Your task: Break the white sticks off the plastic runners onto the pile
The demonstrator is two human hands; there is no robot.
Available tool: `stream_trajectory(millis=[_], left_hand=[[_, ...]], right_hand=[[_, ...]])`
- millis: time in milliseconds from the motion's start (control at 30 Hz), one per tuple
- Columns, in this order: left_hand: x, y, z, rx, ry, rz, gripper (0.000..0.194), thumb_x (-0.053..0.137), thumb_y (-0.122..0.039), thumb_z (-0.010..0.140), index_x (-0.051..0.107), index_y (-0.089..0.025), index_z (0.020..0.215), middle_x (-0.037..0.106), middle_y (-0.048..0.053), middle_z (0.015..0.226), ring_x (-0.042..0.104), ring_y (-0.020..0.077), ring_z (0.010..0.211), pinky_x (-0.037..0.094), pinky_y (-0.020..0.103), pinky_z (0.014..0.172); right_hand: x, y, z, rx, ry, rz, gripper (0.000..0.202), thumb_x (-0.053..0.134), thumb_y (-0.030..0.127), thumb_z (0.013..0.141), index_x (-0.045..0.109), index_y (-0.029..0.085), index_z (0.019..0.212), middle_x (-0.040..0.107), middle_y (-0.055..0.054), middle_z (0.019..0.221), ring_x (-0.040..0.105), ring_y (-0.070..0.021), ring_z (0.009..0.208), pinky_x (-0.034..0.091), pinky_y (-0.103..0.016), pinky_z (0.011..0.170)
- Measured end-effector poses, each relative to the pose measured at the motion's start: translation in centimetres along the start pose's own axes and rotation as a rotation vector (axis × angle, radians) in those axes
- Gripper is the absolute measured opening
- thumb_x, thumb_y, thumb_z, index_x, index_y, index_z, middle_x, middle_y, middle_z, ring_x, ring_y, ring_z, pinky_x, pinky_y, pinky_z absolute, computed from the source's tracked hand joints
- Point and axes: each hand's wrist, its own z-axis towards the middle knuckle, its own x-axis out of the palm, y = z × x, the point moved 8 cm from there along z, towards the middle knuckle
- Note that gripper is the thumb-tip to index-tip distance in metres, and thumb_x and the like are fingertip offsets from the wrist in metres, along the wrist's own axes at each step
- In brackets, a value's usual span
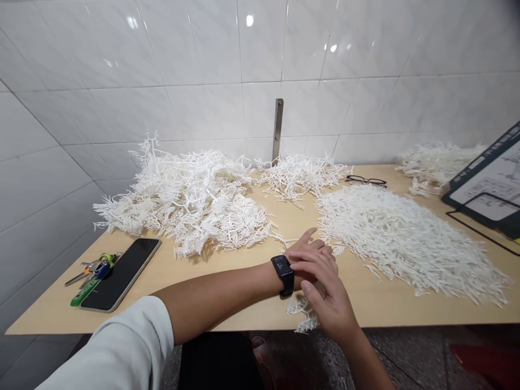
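My left hand (305, 244) reaches across above the table's front, its visible fingers loosely stretched and partly hidden behind my right hand. On the left wrist is a black smartwatch (283, 272) with its screen lit. My right hand (327, 290) lies over the back of the left one, fingers apart, one fingertip at the watch's edge. Neither hand visibly holds anything. Just below them, a small white branched plastic piece (307, 324) lies at the table's front edge, partly covered by the right hand.
Tangled white branched plastic pieces (195, 195) form a big heap at left, with a smaller heap (303, 173) behind. Loose short white pieces (406, 238) spread at right. A phone (125, 273), keys (91, 271), eyeglasses (366, 180) and a dark-framed printed board (487, 179) are around the wooden table (227, 271).
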Motion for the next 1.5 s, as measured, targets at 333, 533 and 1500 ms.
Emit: stream_trajectory(millis=[333,533,1500], left_hand=[[-1.1,0.0,0.2,-0.045,0.067,-0.057,0.014,0.048,-0.03,0.092,0.06,-0.023,0.093,0.063,-0.002,0.107,0.051,0.0149,0.106,0.011,0.05,0.12],[-1.0,-0.2,0.1,-0.015,0.056,-0.049,0.013,0.048,-0.029,0.092,0.058,-0.021,0.093,0.061,0.0,0.101,0.052,0.0155,0.103,0.014,0.051,0.12],[-0.9,0.0,0.0,-0.041,0.085,-0.069,0.021,0.04,-0.027,0.094,0.061,-0.024,0.095,0.062,-0.002,0.109,0.051,0.0141,0.106,0.005,0.049,0.12]], right_hand=[[1.1,0.3,0.1,-0.05,0.055,-0.226,0.041,0.05,0.032,0.091,0.051,0.029,0.132,0.055,-0.006,0.137,0.046,-0.0296,0.13,0.016,-0.054,0.112],[1.2,0.5,-0.1,-0.059,0.044,-0.263,0.053,0.049,0.035,0.091,0.036,0.029,0.142,0.051,-0.009,0.141,0.044,-0.031,0.131,0.015,-0.055,0.112],[1.2,0.8,-0.1,-0.086,0.071,-0.197,0.033,0.05,0.03,0.091,0.053,0.029,0.124,0.052,-0.006,0.137,0.046,-0.0269,0.128,0.012,-0.05,0.112]])
